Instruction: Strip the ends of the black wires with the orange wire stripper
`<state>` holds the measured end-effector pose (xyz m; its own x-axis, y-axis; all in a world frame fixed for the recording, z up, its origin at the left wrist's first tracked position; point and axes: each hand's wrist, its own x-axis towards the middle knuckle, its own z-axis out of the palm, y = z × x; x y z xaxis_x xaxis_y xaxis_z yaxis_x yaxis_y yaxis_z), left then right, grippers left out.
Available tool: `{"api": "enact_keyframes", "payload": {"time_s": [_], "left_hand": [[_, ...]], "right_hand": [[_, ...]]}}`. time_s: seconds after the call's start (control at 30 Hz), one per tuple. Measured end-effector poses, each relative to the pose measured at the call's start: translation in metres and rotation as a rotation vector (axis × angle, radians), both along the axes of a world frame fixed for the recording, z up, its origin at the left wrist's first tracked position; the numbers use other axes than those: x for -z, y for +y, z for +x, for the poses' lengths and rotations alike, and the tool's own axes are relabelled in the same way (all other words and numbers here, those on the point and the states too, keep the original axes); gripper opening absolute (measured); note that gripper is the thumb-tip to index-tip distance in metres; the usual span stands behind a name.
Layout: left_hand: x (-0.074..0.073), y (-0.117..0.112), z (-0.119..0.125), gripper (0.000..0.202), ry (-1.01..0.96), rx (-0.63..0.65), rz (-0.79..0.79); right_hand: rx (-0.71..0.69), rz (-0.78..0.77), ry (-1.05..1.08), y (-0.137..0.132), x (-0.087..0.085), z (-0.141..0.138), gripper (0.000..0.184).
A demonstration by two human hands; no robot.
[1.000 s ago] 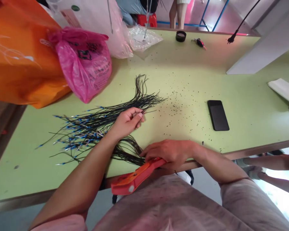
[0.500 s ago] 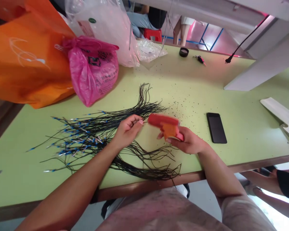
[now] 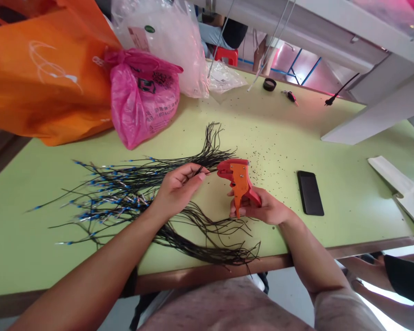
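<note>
My right hand (image 3: 258,207) is wrapped round the handles of a red and orange wire stripper (image 3: 239,181), its jaws pointing left. Between thumb and fingers, my left hand (image 3: 181,186) pinches a thin black wire (image 3: 211,172), whose end reaches the stripper's jaws; whether it lies between them I cannot tell. Behind and under the left hand spreads a bundle of black wires (image 3: 158,172), with blue and silvery terminals (image 3: 113,177) at the left ends. A second bunch of black wires (image 3: 203,246) curves along the table's front edge.
A black phone (image 3: 310,193) lies right of my right hand. Tiny dark scraps (image 3: 262,156) dot the table (image 3: 345,174). Orange (image 3: 55,78) and pink bags (image 3: 145,101) stand back left. A white post (image 3: 372,110) rises at right, near a plug (image 3: 329,101). Other people sit or stand beyond.
The wire stripper has turned more upright, and its jaws now meet the wire end in my left hand. My left hand has barely moved. The view has shifted slightly.
</note>
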<state>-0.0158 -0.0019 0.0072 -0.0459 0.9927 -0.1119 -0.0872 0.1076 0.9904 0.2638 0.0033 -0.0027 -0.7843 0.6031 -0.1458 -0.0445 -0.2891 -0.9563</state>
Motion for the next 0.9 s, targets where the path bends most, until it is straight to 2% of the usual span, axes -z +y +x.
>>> {"api": "enact_keyframes", "payload": {"time_s": [0.1, 0.23, 0.47, 0.7, 0.9], "left_hand": [[-0.008, -0.002, 0.000, 0.027, 0.045, -0.018, 0.073], [-0.014, -0.004, -0.001, 0.023, 0.080, 0.012, 0.087], [-0.014, -0.005, -0.003, 0.022, 0.057, 0.014, 0.102], [-0.020, -0.006, -0.004, 0.028, 0.078, -0.003, 0.047], [-0.024, -0.007, -0.004, 0.030, 0.070, 0.007, 0.017]], "right_hand": [[0.006, -0.056, 0.017, -0.002, -0.001, -0.004, 0.043], [-0.006, -0.103, 0.027, -0.006, -0.005, -0.007, 0.043], [-0.009, -0.118, 0.010, -0.011, -0.005, -0.011, 0.040], [0.030, -0.085, 0.001, -0.016, -0.007, -0.022, 0.032], [0.052, -0.101, -0.017, -0.019, -0.009, -0.028, 0.035]]}}
